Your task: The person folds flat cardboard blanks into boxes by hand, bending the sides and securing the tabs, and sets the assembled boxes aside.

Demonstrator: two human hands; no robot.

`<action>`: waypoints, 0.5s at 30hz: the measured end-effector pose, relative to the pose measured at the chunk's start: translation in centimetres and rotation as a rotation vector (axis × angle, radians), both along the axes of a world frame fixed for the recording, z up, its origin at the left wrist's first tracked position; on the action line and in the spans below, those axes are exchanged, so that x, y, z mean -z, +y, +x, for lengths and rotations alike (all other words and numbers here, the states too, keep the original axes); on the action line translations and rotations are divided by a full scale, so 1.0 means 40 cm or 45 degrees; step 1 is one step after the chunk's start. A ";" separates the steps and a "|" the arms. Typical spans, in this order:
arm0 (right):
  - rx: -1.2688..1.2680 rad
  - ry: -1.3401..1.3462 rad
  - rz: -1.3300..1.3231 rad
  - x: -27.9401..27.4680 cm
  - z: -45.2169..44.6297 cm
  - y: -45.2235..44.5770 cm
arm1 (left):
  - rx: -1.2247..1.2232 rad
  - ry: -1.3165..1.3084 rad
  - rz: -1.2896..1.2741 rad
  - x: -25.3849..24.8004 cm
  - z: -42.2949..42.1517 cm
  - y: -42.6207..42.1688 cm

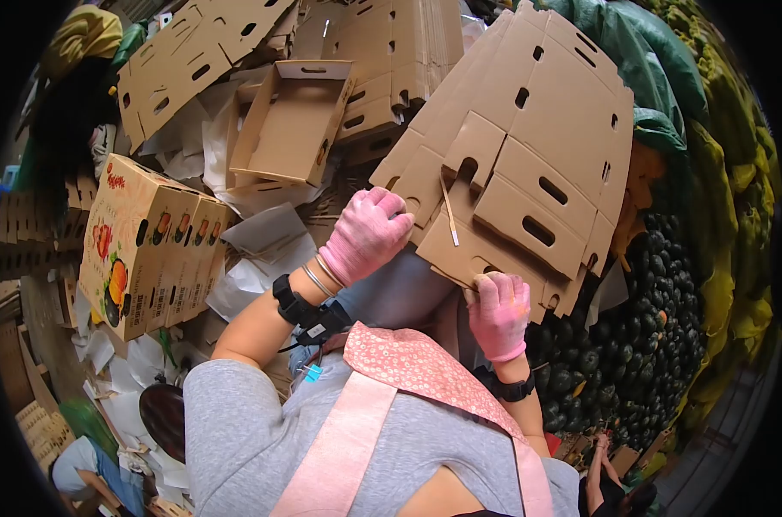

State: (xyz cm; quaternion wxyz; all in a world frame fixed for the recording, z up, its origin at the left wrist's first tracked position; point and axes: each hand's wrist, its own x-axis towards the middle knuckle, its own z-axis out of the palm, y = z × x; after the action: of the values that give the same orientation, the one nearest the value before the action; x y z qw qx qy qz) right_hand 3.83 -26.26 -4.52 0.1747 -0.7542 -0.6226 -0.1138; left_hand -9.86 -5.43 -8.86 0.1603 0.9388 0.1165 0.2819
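Flat, die-cut cardboard box blanks (572,112) lie stacked in front of me, with oval handle slots and fold lines. My left hand (369,234), in a pink glove, is closed at the near left edge of the top cardboard; its fingertips are partly hidden. Lower right, my right hand (500,316), also pink-gloved, has its fingers curled over the near edge of the same cardboard. Between the hands, a narrow cardboard strip (449,214) with a pale tip rests on the blanks.
An open, folded box tray (288,129) sits beyond my left hand. Printed boxes (141,250) stand at left among loose paper sheets (262,258). Dark green round produce (641,327) is heaped at right beside yellow-green sacks (735,233). Other people (98,474) are at the lower edges.
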 end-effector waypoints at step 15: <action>0.019 0.046 -0.222 -0.018 -0.008 -0.010 | -0.200 0.905 -0.581 -0.088 0.100 0.019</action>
State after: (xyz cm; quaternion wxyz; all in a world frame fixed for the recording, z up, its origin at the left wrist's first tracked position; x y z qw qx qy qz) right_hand 3.51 -26.66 -3.79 0.1188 -0.7730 -0.6214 -0.0467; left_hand -5.86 -4.67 -5.32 0.2917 0.9063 0.2949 -0.0809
